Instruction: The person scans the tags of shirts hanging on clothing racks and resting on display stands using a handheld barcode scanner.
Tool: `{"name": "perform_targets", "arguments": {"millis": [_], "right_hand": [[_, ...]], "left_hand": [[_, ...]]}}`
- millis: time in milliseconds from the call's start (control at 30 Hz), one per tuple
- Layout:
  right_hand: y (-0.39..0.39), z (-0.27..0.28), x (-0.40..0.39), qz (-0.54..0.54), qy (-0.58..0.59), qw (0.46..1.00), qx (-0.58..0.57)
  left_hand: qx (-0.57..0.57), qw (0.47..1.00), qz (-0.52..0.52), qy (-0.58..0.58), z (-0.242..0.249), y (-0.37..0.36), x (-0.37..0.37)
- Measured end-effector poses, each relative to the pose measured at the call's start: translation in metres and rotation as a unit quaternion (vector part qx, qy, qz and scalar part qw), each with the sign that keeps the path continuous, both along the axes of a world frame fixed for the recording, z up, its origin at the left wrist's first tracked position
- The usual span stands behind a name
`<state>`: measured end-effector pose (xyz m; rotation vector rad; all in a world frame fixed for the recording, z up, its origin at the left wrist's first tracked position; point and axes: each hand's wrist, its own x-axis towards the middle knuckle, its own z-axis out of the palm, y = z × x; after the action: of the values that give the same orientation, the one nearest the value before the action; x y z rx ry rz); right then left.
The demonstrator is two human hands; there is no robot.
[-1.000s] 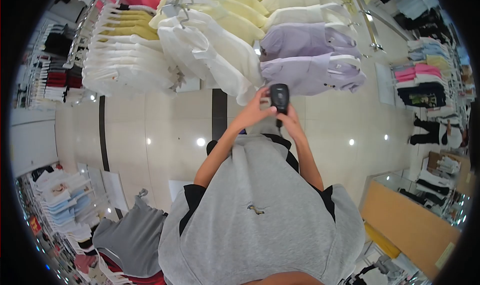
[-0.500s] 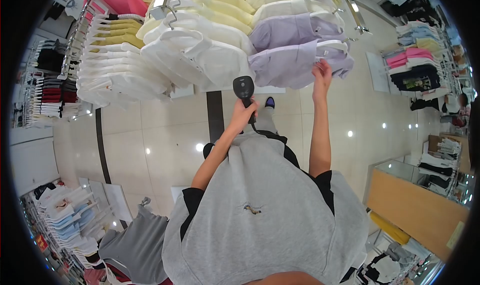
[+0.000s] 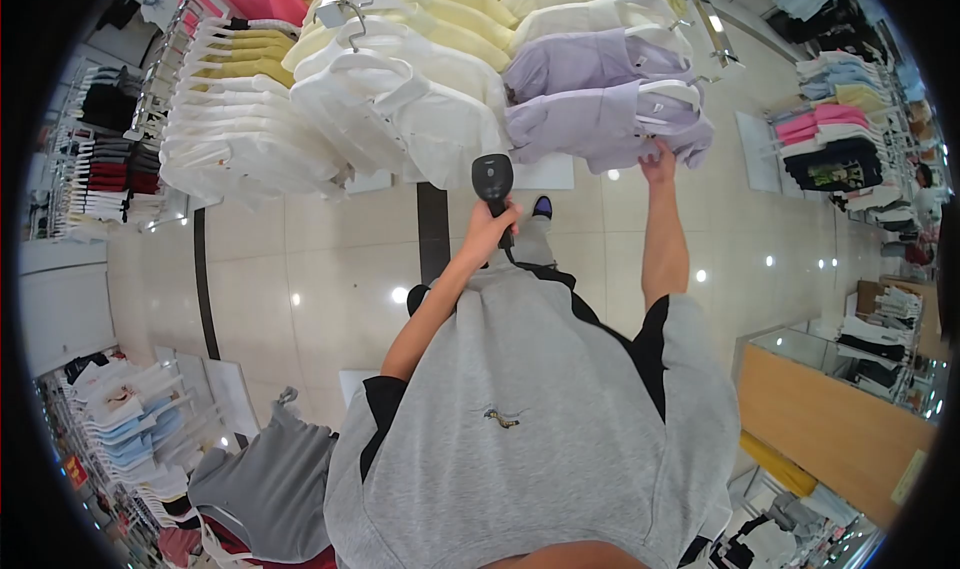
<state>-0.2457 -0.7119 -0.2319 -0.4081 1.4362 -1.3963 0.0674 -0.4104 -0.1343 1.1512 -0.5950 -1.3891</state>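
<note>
My left hand point(image 3: 490, 229) is closed round the handle of a black handheld scanner point(image 3: 491, 179), whose head points up toward the rack in front. A cable runs from the handle's lower end toward my waist. Farther right, my right hand point(image 3: 657, 161) has its bent fingers on the lower edge of the front lavender shirt point(image 3: 580, 127). This shirt hangs on a white hanger, with another lavender shirt point(image 3: 570, 61) behind it. White shirts point(image 3: 400, 119) hang just left of them.
Yellow shirts point(image 3: 450, 14) hang farther back on the rack. More white garments point(image 3: 240, 139) are at the left. A wooden-topped counter point(image 3: 830, 419) stands at the lower right, and a grey garment point(image 3: 265, 479) hangs at the lower left. Tiled floor point(image 3: 340, 269) lies below.
My right hand has moved down and slightly right, from near the lavender shirt's collar to its lower edge. The left hand still holds the scanner, almost unmoved.
</note>
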Motion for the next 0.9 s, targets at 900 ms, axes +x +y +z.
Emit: {"name": "perform_targets", "arguments": {"millis": [900], "right_hand": [[0.211, 0.199, 0.058, 0.556, 0.057, 0.828, -0.045]], "left_hand": [[-0.124, 0.906, -0.259, -0.31, -0.049, -0.031, -0.12]]}}
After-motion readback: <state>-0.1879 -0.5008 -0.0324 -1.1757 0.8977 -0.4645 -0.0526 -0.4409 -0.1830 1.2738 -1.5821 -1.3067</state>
